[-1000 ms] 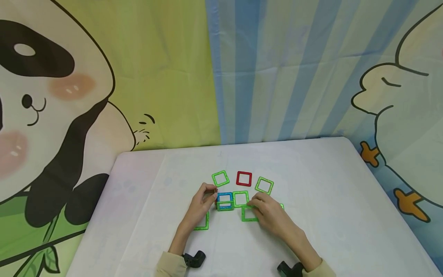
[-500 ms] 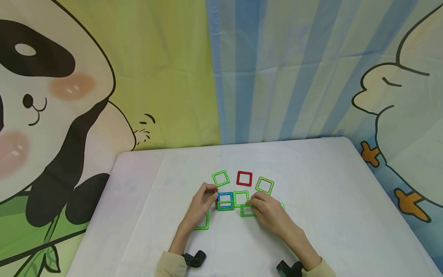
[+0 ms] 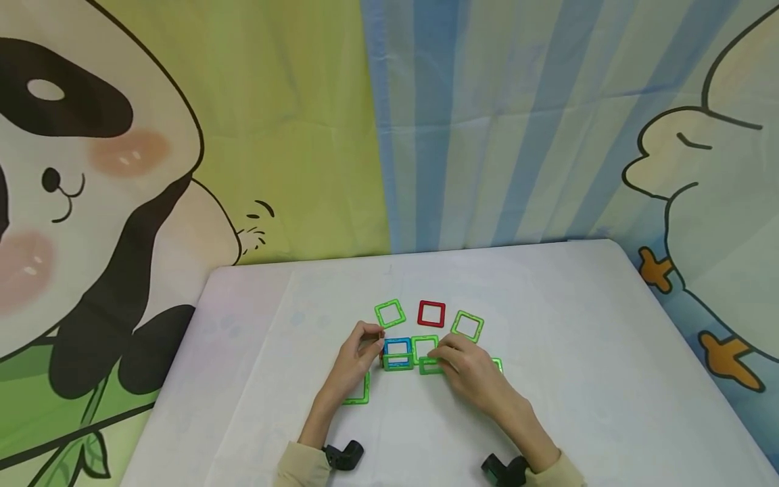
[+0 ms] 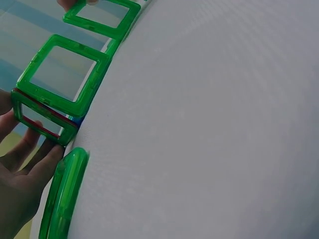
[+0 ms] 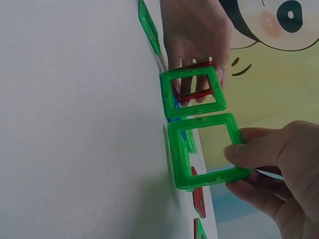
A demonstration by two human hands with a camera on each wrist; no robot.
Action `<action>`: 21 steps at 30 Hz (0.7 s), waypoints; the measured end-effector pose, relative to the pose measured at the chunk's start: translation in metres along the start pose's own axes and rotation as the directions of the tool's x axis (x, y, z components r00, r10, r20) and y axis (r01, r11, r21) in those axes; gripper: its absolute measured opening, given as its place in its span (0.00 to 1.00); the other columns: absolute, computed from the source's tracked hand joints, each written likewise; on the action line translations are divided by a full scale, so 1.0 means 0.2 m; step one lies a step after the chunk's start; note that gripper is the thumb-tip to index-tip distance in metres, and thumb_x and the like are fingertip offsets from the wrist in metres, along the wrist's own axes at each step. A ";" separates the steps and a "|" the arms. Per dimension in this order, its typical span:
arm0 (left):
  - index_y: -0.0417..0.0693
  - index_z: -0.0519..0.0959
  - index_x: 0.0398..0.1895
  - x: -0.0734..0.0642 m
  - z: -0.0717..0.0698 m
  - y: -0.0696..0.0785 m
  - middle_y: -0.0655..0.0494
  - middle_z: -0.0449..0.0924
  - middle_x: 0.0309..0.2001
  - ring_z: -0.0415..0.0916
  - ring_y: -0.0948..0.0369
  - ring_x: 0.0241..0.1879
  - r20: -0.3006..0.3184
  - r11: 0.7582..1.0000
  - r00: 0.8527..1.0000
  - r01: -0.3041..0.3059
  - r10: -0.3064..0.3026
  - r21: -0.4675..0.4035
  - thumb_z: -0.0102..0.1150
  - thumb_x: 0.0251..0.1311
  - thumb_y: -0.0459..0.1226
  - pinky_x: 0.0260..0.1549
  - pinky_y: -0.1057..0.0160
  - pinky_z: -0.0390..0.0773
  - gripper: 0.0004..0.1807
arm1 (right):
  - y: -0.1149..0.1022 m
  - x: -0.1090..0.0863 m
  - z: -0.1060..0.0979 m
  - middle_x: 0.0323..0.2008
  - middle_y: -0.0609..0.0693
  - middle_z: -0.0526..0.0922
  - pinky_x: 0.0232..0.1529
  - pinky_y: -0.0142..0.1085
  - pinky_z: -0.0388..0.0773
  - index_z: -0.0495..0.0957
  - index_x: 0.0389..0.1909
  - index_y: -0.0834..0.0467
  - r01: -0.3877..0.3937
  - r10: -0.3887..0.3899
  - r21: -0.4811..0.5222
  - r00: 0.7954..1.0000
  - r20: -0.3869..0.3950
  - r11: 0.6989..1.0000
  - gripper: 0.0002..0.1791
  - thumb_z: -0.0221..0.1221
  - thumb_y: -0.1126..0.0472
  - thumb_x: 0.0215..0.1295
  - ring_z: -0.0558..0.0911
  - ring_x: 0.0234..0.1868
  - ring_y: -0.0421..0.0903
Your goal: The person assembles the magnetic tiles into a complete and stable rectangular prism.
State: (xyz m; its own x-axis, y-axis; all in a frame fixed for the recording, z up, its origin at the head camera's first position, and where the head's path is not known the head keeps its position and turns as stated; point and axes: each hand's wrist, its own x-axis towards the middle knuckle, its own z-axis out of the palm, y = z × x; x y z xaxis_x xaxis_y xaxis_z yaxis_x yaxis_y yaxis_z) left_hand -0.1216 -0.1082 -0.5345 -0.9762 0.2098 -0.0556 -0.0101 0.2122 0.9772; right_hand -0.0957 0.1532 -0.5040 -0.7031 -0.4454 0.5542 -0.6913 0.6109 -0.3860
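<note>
In the head view my left hand [image 3: 353, 362] is at the left side of a small build of square magnetic tiles, with thumb and index finger gripping an upright red tile [image 5: 198, 94]. A green tile [image 5: 168, 94] stands at the front of the build, and a blue tile [image 3: 397, 340] lies flat behind it. Beside the blue one a green tile [image 3: 424, 338] lies flat. My right hand [image 3: 477, 375] pinches another green tile [image 5: 175, 154] by its right side, between thumb and fingers. It is upright, right beside the standing front tile.
Behind the build lie a green tile [image 3: 385, 303], a red tile [image 3: 431, 303] and a second green tile [image 3: 472, 315]. Another green tile [image 3: 366, 389] lies by my left wrist. Part of one more green tile [image 3: 498, 364] shows behind my right hand. The table [image 3: 608, 379] is white.
My right hand has moved the green tile left and away from me, closer to the standing front tile. My left hand stays at the red tile.
</note>
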 end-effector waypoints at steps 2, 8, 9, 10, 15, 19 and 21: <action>0.44 0.73 0.60 0.00 0.00 0.00 0.47 0.77 0.62 0.73 0.55 0.68 -0.003 1.000 1.000 0.000 0.000 0.000 0.55 0.76 0.39 0.68 0.53 0.73 0.15 | 0.00 0.00 0.00 0.37 0.47 0.83 0.39 0.32 0.84 0.89 0.34 0.58 0.004 -0.004 0.001 1.000 -0.003 1.000 0.14 0.75 0.76 0.49 0.81 0.39 0.41; 0.44 0.73 0.60 0.00 0.00 0.00 0.46 0.77 0.62 0.73 0.55 0.67 -0.001 1.000 1.000 0.002 -0.002 -0.015 0.55 0.76 0.38 0.68 0.56 0.73 0.15 | 0.01 0.00 -0.01 0.37 0.47 0.83 0.39 0.31 0.84 0.89 0.35 0.57 0.011 -0.011 0.007 1.000 -0.017 1.000 0.15 0.75 0.76 0.48 0.81 0.39 0.41; 0.44 0.73 0.60 0.00 0.00 0.00 0.46 0.76 0.62 0.72 0.55 0.67 0.000 1.000 1.000 0.004 -0.004 -0.016 0.55 0.76 0.39 0.68 0.56 0.73 0.15 | 0.01 0.00 -0.01 0.37 0.47 0.83 0.39 0.31 0.84 0.89 0.35 0.58 0.014 -0.014 0.009 1.000 -0.020 1.000 0.15 0.75 0.76 0.47 0.81 0.39 0.41; 0.44 0.73 0.60 0.00 0.00 0.00 0.46 0.77 0.62 0.72 0.55 0.67 -0.001 1.000 1.000 0.005 -0.005 -0.015 0.55 0.76 0.39 0.68 0.56 0.73 0.15 | 0.01 0.00 -0.01 0.37 0.47 0.83 0.39 0.31 0.83 0.89 0.35 0.58 0.018 -0.018 0.010 1.000 -0.024 1.000 0.15 0.75 0.76 0.48 0.81 0.39 0.42; 0.44 0.73 0.60 0.00 0.01 0.00 0.46 0.77 0.62 0.72 0.55 0.68 -0.007 1.000 1.000 0.003 -0.003 -0.013 0.55 0.75 0.38 0.70 0.52 0.71 0.15 | 0.02 0.00 0.00 0.37 0.48 0.83 0.40 0.32 0.83 0.88 0.35 0.58 0.036 -0.035 0.013 0.999 -0.035 0.999 0.15 0.75 0.77 0.48 0.81 0.39 0.42; 0.44 0.73 0.59 0.00 0.01 0.00 0.47 0.77 0.62 0.72 0.55 0.67 -0.012 1.000 1.000 0.003 -0.003 -0.012 0.55 0.75 0.39 0.69 0.52 0.72 0.15 | 0.01 0.00 0.01 0.37 0.48 0.83 0.41 0.32 0.83 0.88 0.35 0.58 0.036 -0.035 0.022 0.999 -0.034 0.999 0.15 0.75 0.76 0.49 0.81 0.40 0.42; 0.45 0.73 0.59 0.00 0.01 0.00 0.47 0.77 0.62 0.72 0.55 0.67 -0.012 1.000 1.000 0.001 -0.001 -0.012 0.55 0.76 0.39 0.69 0.54 0.72 0.14 | 0.01 0.01 0.01 0.37 0.48 0.83 0.40 0.32 0.83 0.88 0.35 0.58 0.036 -0.035 0.022 0.999 -0.034 0.999 0.14 0.75 0.76 0.49 0.81 0.39 0.42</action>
State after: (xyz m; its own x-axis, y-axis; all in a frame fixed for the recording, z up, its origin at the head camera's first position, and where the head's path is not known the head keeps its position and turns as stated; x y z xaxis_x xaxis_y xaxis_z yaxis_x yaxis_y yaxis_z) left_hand -0.1210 -0.1071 -0.5352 -0.9786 0.1985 -0.0541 -0.0135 0.2007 0.9796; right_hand -0.0989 0.1529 -0.5058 -0.6724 -0.4437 0.5924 -0.7194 0.5801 -0.3820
